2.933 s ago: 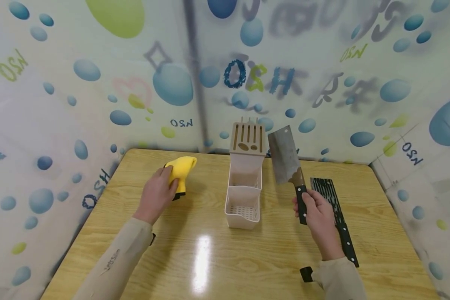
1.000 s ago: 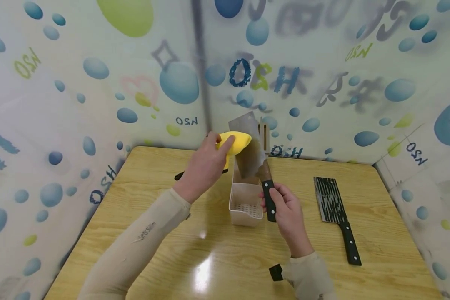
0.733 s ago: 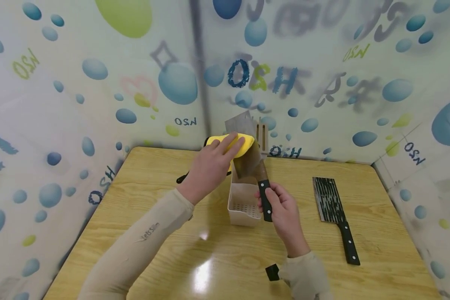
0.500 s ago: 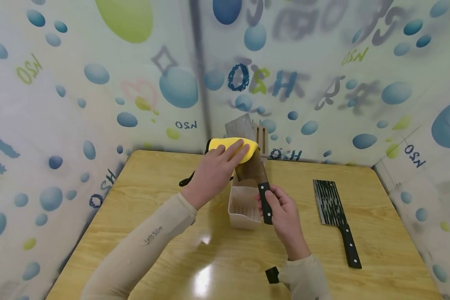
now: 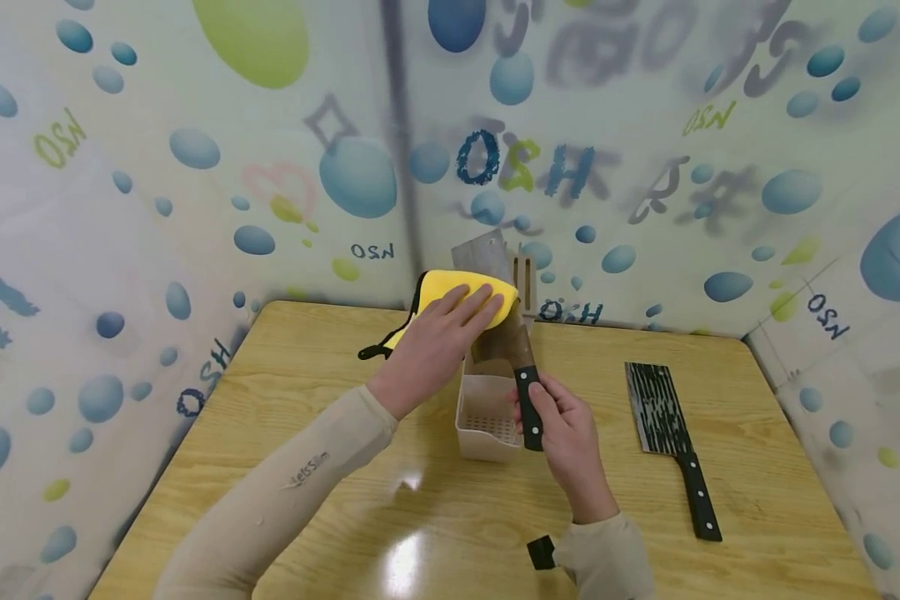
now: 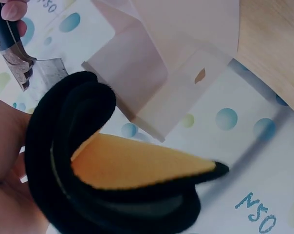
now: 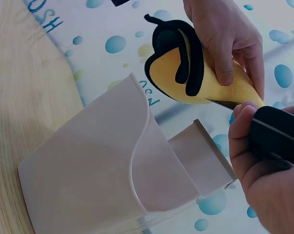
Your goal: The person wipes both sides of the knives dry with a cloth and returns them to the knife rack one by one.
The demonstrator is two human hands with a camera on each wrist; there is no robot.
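In the head view my left hand (image 5: 429, 354) holds a yellow cloth (image 5: 457, 285) with black edging over the blade of a cleaver. My right hand (image 5: 570, 433) grips the black riveted handle of this cleaver (image 5: 482, 254), its blade pointing up and away. The left wrist view shows the cloth (image 6: 137, 163) folded in the hand. Thumb and fingers of the left hand (image 7: 229, 44) pinch the cloth from both sides in the right wrist view. Cloth and hand hide the middle of the blade. Behind and below stands a pale plastic knife holder (image 5: 487, 448), partly covered.
A second cleaver (image 5: 658, 408), its blade patterned in black, lies to the right on the wooden table (image 5: 307, 517). The knife holder's slotted top (image 5: 525, 279) shows behind the held blade. Patterned walls (image 5: 270, 125) enclose the table at back and sides.
Both hands came together over the knife holder, the cleaver moving left and the cloth moving right onto its blade. Lately the left hand shifted slightly right, and the cloth spread wider.
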